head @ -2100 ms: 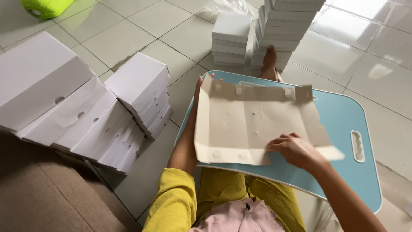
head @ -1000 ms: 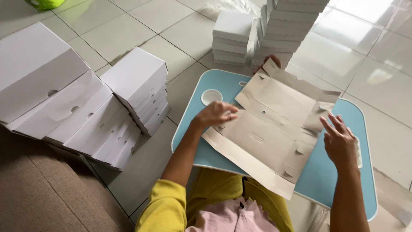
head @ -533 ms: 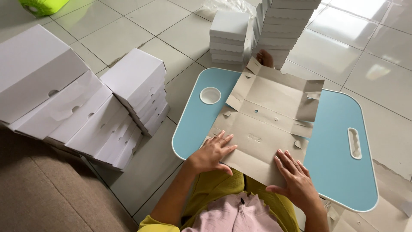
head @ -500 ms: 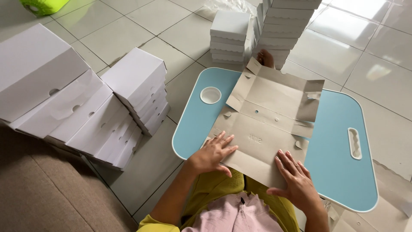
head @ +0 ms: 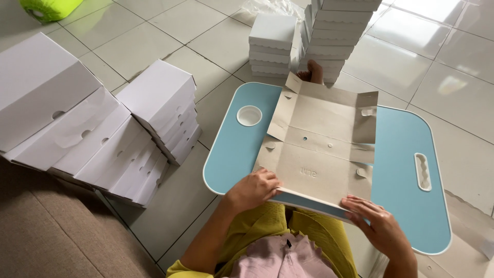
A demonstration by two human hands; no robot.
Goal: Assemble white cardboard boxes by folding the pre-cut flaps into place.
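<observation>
On the blue tabletop (head: 401, 154) lies my flat box blank (head: 321, 149), brown side up, its near edge over the tabletop's rim so I can get at it. Left hand (head: 252, 188) curls over the near-left corner, fingers pinching the flap; right hand (head: 373, 221) grips the near-right edge. Folded white boxes (head: 154, 110) lean left on the tiled floor (head: 206, 46), more stacks (head: 329, 36) behind.
</observation>
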